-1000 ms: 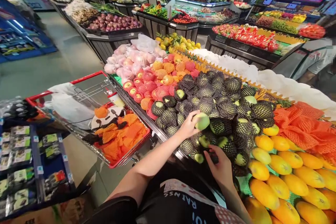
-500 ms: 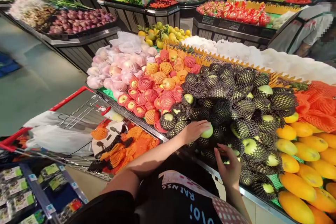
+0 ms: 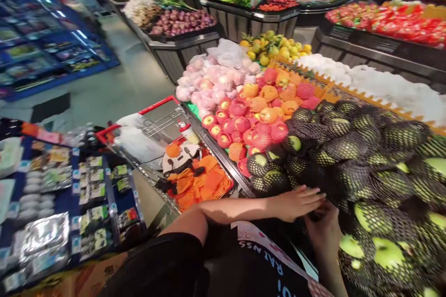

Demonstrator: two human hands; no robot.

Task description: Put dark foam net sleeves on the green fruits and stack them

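Black net sleeves [image 3: 351, 146]: wrapped the green apples [image 3: 386, 255] heaped across the right part of the display stand [image 3: 226, 160].
Left hand [image 3: 296, 202]: lay palm down at the near edge of that heap, its fingers stretched out nearly flat and close together; nothing showed in its grasp.
Right hand [image 3: 324, 229]: sat just below the left fingertips and touched them, fingers curled in toward a dark bit of netting; whether it gripped anything could not be told.
Red-netted apples [image 3: 251, 130]: were piled just left of the green ones, touching them.
Orange-netted fruit [image 3: 268, 102]: lay behind the red pile.
Pink-wrapped fruit [image 3: 216, 81]: filled the far left end of the stand.
Shopping cart [image 3: 153, 106]: red-handled, stood against the stand's left side and held loose orange netting [image 3: 205, 183].
Packet shelf [image 3: 59, 190]: blue, stood at the far left, near the cart.
Apron [image 3: 265, 253]: lettered, showed on the person's front below both forearms.
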